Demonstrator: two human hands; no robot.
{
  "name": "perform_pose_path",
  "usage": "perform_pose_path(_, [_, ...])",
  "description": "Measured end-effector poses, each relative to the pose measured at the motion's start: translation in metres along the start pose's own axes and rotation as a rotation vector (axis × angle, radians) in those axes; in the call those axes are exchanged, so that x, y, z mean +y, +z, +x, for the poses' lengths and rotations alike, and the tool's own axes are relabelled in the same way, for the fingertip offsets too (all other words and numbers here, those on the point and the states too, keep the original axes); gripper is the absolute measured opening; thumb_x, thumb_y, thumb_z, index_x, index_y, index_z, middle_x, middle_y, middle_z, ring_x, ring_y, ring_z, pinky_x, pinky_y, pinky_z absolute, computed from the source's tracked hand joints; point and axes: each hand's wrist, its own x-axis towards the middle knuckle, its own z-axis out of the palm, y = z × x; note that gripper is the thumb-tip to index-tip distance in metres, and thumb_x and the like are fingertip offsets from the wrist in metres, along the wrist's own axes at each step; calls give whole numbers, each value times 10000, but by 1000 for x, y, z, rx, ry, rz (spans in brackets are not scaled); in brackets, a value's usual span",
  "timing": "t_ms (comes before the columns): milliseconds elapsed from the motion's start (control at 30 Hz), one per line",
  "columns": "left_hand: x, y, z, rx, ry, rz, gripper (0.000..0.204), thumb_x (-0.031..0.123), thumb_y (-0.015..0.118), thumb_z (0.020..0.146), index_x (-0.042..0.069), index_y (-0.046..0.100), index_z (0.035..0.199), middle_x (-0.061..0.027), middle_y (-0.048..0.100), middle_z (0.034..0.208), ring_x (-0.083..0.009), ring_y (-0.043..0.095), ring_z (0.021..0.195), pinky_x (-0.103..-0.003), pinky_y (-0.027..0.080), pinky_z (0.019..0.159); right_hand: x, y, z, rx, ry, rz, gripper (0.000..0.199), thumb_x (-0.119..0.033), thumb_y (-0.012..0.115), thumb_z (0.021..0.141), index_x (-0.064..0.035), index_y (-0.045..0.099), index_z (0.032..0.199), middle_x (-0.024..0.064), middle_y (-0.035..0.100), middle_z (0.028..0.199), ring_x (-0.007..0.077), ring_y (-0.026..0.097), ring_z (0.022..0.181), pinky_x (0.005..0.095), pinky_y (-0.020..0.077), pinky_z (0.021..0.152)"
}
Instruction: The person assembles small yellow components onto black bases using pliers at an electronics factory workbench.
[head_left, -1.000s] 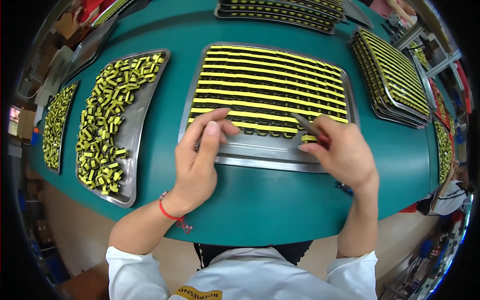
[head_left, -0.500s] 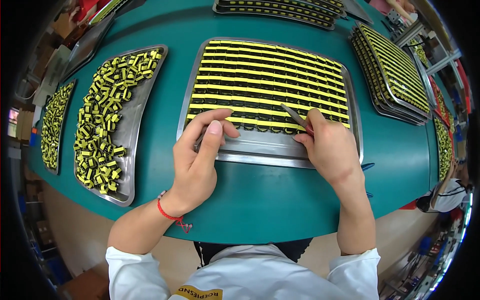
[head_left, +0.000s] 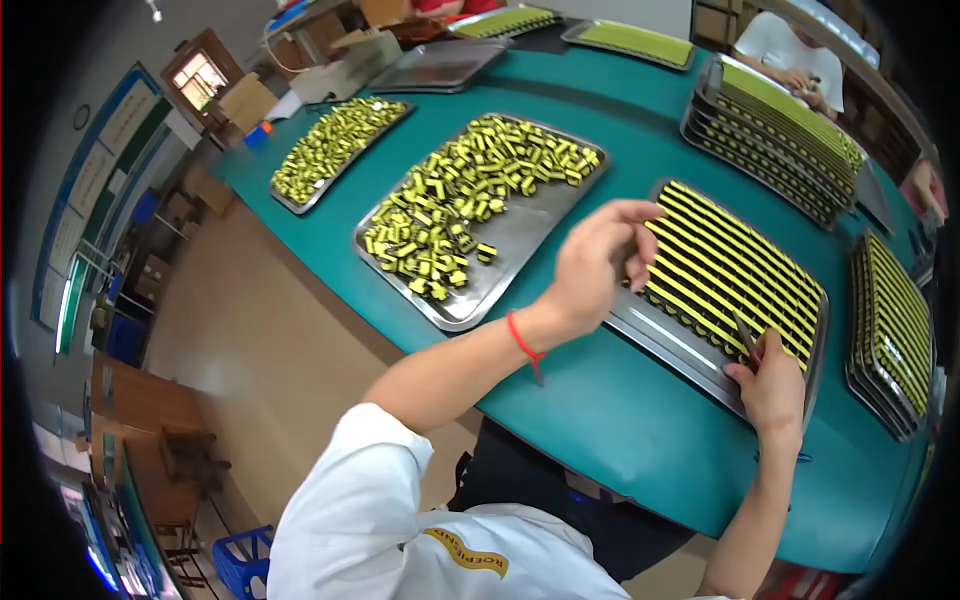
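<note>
My right hand [head_left: 775, 390] grips a slim pointed metal tool with a reddish handle [head_left: 747, 335]; its exact kind is unclear. The tip points over the front rows of small yellow-and-black parts [head_left: 740, 265]. These fill most of a metal tray [head_left: 672, 350], leaving a bare strip along its near side. My left hand [head_left: 595, 265] is raised near the tray's left corner, fingers loosely bent and apart, with nothing visible in it. Left of it, another metal tray [head_left: 540, 222] carries a loose heap of similar parts [head_left: 450, 200].
A smaller tray of loose parts [head_left: 335, 150] lies farther left. Stacked trays of rowed parts stand at the back right [head_left: 770, 145] and far right [head_left: 890, 330]. A blue-handled tool [head_left: 803, 457] lies beside my right wrist. Across the table sits another person [head_left: 790, 55].
The view has swung left, so the trays appear farther right. My left hand has lifted away from the tray's front rows. My right hand still holds the pointed tool over the parts.
</note>
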Motion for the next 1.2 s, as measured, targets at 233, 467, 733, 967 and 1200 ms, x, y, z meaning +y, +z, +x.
perform_pose_path(233, [103, -60, -27, -73, 95, 1538, 408, 70, 502, 850, -5, 608, 1237, -163, 598, 950, -277, 608, 837, -358, 517, 770, -21, -18, -13, 165, -94, 144, 342, -252, 733, 871, -23, 483, 915, 190, 631, 698, 409, 624, 669, 483, 476, 611])
perform_pose_path(467, [96, -98, -39, -249, -286, 2273, 362, 29, 608, 766, 61, 663, 1122, -193, 636, 1049, -399, 650, 930, -454, 539, 792, -27, -27, -24, 228, -308, 524, 249, -222, 503, 1027, -34, 435, 878, 74, 532, 605, 128, 483, 503, 293, 369, 493])
perform_pose_path(733, [73, -17, 8, -7, -248, 678, 264, 250, 616, 992, 15, 580, 1108, -7, 573, 846, -67, 443, 619, -241, 380, 531, -26, -15, -20, -80, -345, 1295, 381, -357, 372, 1079, -22, 552, 1084, 105, 660, 784, 76, 549, 547, 182, 274, 424])
perform_pose_path(967, [-32, 22, 8, -73, -221, 83, 296, 124, 680, 934, 57, 509, 1166, -60, 608, 893, -82, 465, 593, -232, 356, 501, -34, 3, -16, -287, -206, 1469, 410, -375, 386, 1072, -6, 552, 1137, 120, 646, 777, 119, 571, 548, 185, 272, 412])
perform_pose_path(1200, [-25, 19, -20, -203, -140, 333, 395, 64, 662, 933, 20, 526, 1302, -123, 659, 1129, -93, 592, 793, -219, 475, 638, -40, 7, -32, -604, -154, 1732, 299, 47, 501, 785, -26, 473, 1074, 149, 601, 894, 195, 607, 750, 286, 487, 637])
